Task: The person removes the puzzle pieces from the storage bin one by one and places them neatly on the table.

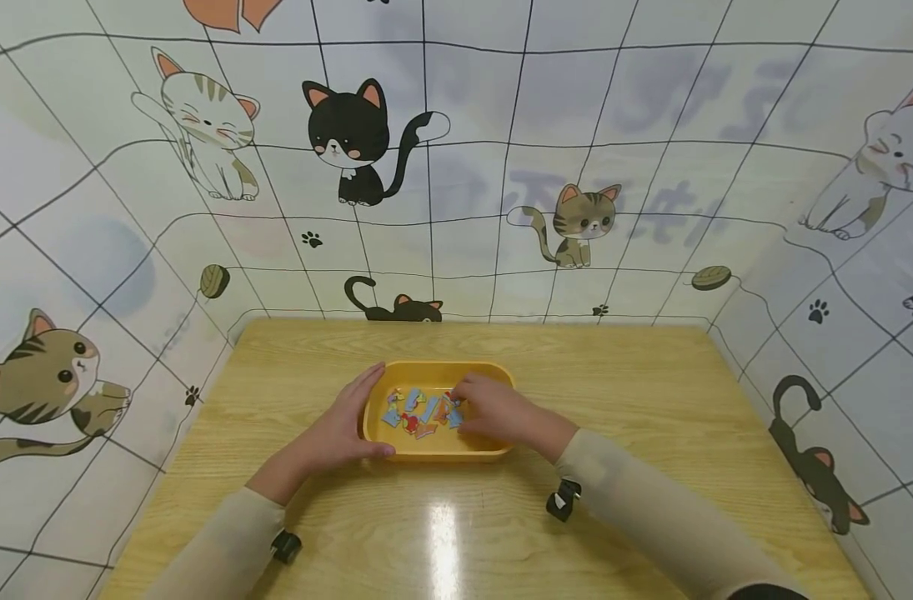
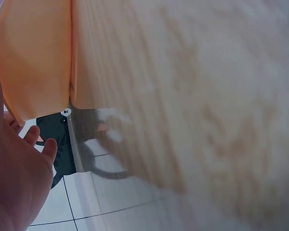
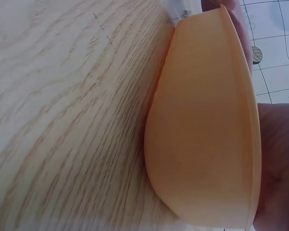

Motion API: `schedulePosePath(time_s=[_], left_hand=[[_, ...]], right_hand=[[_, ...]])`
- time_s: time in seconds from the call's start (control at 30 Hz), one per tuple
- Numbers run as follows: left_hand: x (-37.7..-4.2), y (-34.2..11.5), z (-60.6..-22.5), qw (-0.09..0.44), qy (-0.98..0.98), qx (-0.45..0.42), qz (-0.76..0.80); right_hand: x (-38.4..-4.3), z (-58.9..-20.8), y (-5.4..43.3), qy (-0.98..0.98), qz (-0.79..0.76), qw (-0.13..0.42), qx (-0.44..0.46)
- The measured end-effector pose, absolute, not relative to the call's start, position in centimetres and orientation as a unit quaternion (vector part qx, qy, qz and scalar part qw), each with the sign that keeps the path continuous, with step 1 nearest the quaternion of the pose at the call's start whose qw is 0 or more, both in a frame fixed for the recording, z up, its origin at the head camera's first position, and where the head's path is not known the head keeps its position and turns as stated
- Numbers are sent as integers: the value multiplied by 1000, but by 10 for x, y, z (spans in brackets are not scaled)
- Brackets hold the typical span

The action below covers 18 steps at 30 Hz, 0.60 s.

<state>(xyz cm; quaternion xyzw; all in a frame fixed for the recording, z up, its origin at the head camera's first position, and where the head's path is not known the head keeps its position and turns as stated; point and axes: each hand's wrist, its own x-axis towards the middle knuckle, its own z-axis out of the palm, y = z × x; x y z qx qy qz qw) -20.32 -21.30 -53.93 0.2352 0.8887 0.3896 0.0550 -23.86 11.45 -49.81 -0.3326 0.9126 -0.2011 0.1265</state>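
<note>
A yellow plastic tray sits on the wooden table, with several small flat pieces inside, blue, red and orange, looking like jigsaw pieces. At the tray's left end my left hand holds it, thumb at the front corner and fingers round the back corner. My right hand reaches over the right part of the tray, fingers down among the pieces. Its fingertips are partly hidden, so whether it pinches a piece cannot be seen. The right wrist view shows the tray's outer wall hiding most of that hand.
The tray stands near the middle of the light wooden table. White sheeting with a grid and cartoon cats surrounds its back and sides. Small black devices are strapped at both wrists.
</note>
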Motion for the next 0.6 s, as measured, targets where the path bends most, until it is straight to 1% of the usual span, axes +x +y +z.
schedulePosePath(time_s=[0.17, 0.6], left_hand=[[-202, -212, -538, 57, 887, 233, 394], [-201, -212, -536, 51, 888, 240, 390]], right_hand=[[-240, -498, 108, 918, -187, 137, -321], [-246, -506, 105, 923, -173, 132, -316]])
